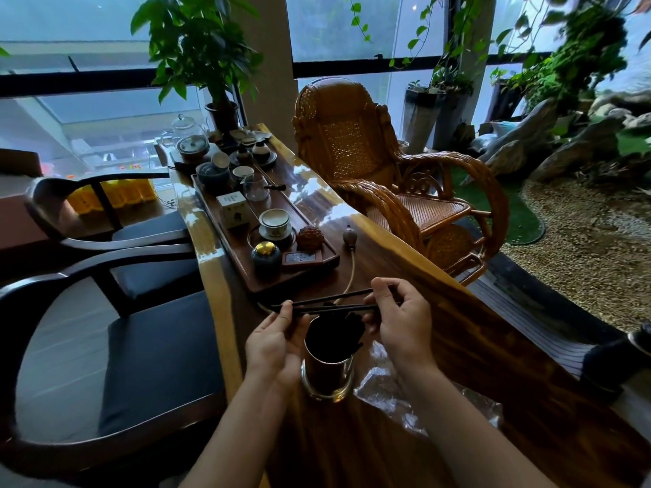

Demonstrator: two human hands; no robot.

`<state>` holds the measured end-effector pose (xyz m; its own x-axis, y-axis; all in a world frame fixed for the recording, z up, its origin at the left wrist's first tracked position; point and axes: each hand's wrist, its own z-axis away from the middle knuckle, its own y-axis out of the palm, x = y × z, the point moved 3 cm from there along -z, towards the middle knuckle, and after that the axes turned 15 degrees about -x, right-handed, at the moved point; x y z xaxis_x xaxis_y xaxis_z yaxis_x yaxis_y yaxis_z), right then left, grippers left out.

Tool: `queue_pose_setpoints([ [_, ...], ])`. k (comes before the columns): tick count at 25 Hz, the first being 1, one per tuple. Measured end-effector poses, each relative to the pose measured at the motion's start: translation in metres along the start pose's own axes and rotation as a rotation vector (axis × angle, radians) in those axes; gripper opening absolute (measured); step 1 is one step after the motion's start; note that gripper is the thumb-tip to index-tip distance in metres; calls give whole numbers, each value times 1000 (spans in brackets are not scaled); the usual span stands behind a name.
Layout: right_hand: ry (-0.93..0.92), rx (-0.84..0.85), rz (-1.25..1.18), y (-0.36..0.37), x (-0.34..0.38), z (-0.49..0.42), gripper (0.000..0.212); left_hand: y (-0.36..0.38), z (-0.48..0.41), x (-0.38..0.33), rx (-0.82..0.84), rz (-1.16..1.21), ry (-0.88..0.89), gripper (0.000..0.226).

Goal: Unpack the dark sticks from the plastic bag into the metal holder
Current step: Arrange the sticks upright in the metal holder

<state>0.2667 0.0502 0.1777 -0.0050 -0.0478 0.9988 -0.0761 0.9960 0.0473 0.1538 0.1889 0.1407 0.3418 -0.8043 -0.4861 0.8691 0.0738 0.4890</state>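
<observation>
A few dark sticks (331, 301) lie level in the air just above the metal holder (328, 366), a shiny cylinder standing on the wooden table (458, 329). My left hand (278, 341) pinches their left ends and my right hand (400, 317) grips their right ends. More dark sticks stand inside the holder, their tops showing at its rim. A crumpled clear plastic bag (398, 392) lies flat on the table right of the holder, partly under my right forearm.
A long tea tray (318, 265) with cups, jars, a small box and a glass pot stretches away beyond the holder. A hose with a bulb (349, 262) lies beside it. Dark chairs (116, 350) stand left, a rattan rocking chair (384, 177) right.
</observation>
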Motion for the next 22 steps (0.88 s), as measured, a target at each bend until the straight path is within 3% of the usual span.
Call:
queue_pose_setpoints([
  [3,-106,39,56,-6,19,-10,7,-4,-1,11,17,-72,-52,21],
  [5,-161,92,81,-7,28,-14,15,-5,-4,15,45,-112,-57,21],
  [8,-246,126,155,-13,36,-17,11,-7,-11,19,68,-193,7,24],
  [11,-448,146,349,-23,43,-26,6,-19,-25,15,39,-520,314,21],
  [14,-617,221,529,-22,46,-30,6,-33,-34,11,83,-986,814,24],
  [17,-712,327,653,-5,36,-26,6,-32,-30,20,210,-1367,1292,44],
  [19,-750,392,729,8,26,-23,7,-29,-28,28,265,-1550,1481,60],
  [22,-727,455,796,21,9,-18,8,-30,-30,34,302,-1694,1581,63],
])
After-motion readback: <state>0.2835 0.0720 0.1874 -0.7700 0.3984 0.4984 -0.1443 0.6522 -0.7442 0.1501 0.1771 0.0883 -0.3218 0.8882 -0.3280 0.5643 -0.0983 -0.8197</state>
